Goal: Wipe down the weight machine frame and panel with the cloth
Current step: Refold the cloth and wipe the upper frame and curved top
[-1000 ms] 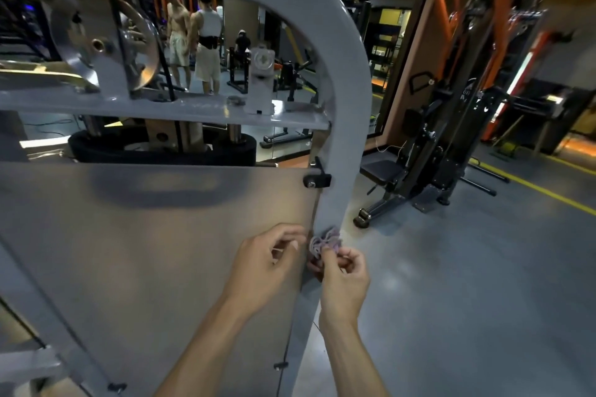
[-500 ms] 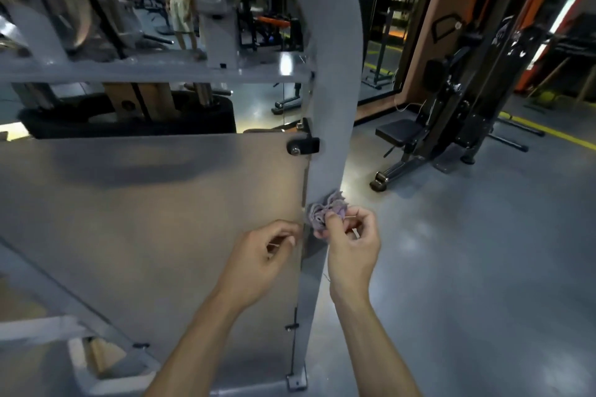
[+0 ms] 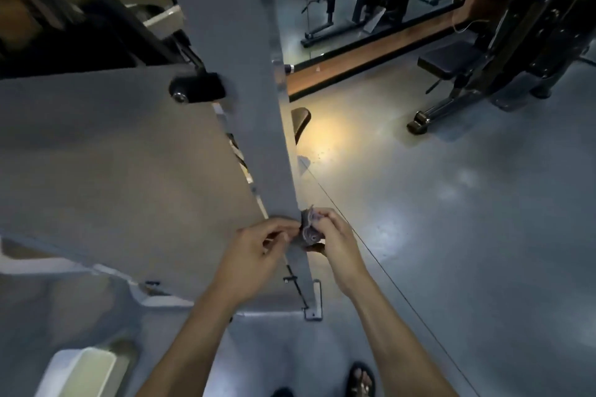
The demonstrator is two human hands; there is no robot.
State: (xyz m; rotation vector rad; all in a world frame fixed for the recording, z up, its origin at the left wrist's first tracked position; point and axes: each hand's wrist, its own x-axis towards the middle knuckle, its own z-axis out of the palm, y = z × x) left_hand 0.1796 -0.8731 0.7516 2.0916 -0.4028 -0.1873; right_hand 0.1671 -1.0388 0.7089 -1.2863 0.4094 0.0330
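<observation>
Your right hand [image 3: 335, 240] pinches a small bunched-up grey cloth [image 3: 310, 227] in curled fingers and holds it against the tall grey metal frame post [image 3: 254, 106] of the weight machine, low down on the post. Your left hand [image 3: 258, 251] is just beside the cloth, its fingers curled with the tips touching the cloth's edge; you cannot tell if they really grip it. The big flat grey metal panel [image 3: 113, 164] spreads out to the left of your left fingers. The shiny grey floor [image 3: 467, 219] lies to the right of your right fingers.
</observation>
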